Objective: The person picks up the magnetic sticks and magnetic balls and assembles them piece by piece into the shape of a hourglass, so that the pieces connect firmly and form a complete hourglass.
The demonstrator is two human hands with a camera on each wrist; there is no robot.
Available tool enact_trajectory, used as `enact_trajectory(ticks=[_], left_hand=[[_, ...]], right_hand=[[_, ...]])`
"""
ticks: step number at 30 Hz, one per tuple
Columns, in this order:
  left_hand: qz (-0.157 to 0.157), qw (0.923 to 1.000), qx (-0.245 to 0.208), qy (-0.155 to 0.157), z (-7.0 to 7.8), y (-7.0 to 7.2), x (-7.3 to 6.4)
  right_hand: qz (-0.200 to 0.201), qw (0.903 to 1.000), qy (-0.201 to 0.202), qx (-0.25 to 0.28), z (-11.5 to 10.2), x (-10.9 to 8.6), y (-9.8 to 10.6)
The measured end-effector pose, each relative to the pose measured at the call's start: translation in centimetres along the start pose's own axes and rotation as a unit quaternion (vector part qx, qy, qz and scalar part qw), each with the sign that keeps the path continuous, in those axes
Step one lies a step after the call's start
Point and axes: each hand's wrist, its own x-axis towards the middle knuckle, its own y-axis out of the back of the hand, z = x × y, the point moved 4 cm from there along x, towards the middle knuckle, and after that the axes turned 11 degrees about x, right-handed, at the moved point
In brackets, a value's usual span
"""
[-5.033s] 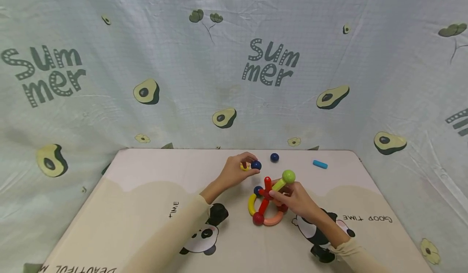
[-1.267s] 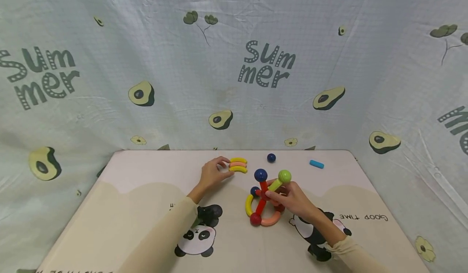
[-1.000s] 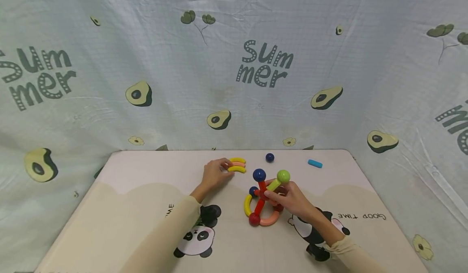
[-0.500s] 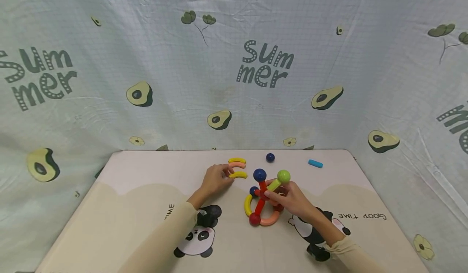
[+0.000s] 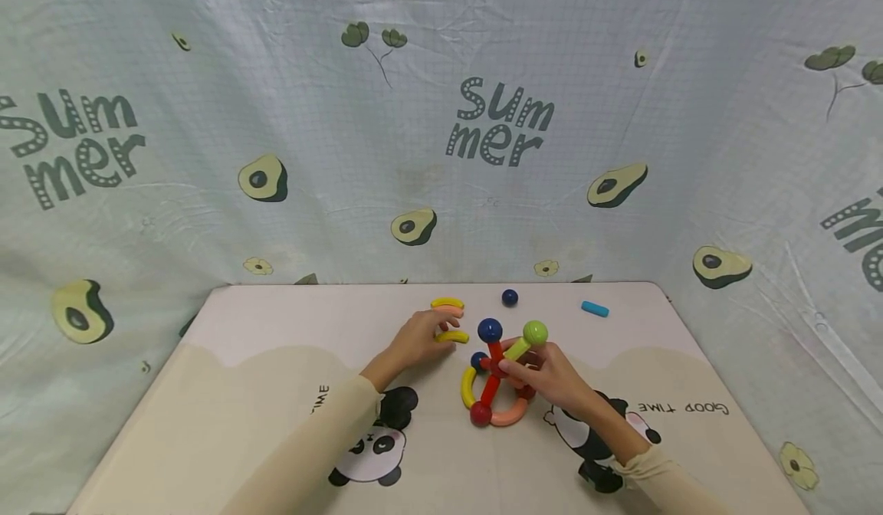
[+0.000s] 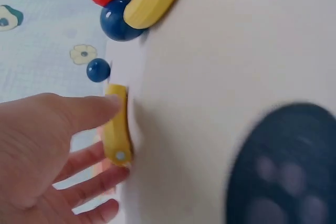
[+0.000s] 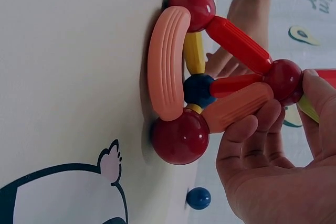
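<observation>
My left hand [image 5: 417,339] is at a curved yellow magnetic stick [image 5: 452,336], thumb on its near side and fingers on its far side. In the left wrist view, the thumb lies along that stick and a silvery dot shows on its end. My right hand [image 5: 548,369] holds a built frame of magnetic sticks and balls at the upper red ball [image 7: 283,81]. That frame has a ring base of curved sticks, with a salmon stick [image 7: 169,64] and a lower red ball [image 5: 480,413]. A blue ball [image 5: 490,329] and a green ball [image 5: 534,332] top its upward sticks.
Behind the left hand lie another curved yellow stick [image 5: 447,302] and a curved salmon stick [image 5: 448,311]. A loose blue ball [image 5: 510,297] and a short blue stick [image 5: 595,309] are near the back edge of the table [image 5: 276,316]. A printed curtain [image 5: 414,116] hangs behind.
A blue ball held by the left hand earlier now tops the frame's red stick. The left hand has drawn one yellow stick out from its neighbours, toward me. The right hand keeps its hold.
</observation>
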Motion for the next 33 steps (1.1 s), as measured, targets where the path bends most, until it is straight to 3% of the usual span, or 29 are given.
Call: enact_trajectory(ticks=[6,11,14,19,22,27,33], left_hand=[[-0.053,0.9977,0.040,-0.011,0.7,-0.2,1.3],[-0.054,0.9969,0.051,-0.028,1.1,-0.2,1.7],[-0.052,0.9977,0.034,-0.028,1.2,0.0,1.7],[-0.040,0.9984,-0.040,0.007,1.1,0.8,1.4],[-0.028,0.9942,-0.100,0.030,1.4,1.6,1.3],[-0.025,0.9807,-0.186,0.055,2.6,3.4,1.2],[-0.035,0.9611,-0.268,0.056,4.3,5.1,1.1]], right_hand=[[0.001,0.9999,-0.010,-0.004,0.0,0.1,-0.1],[-0.001,0.9998,-0.015,-0.009,-0.1,0.3,-0.2],[-0.004,0.9999,-0.010,-0.005,-0.1,0.3,-0.2],[-0.002,1.0000,-0.008,0.000,-0.1,0.2,-0.1],[0.000,0.9999,-0.013,-0.003,0.0,0.0,-0.1],[0.000,0.9999,-0.014,-0.008,0.0,-0.1,-0.1],[-0.002,0.9999,-0.010,-0.001,0.0,0.0,0.0]])
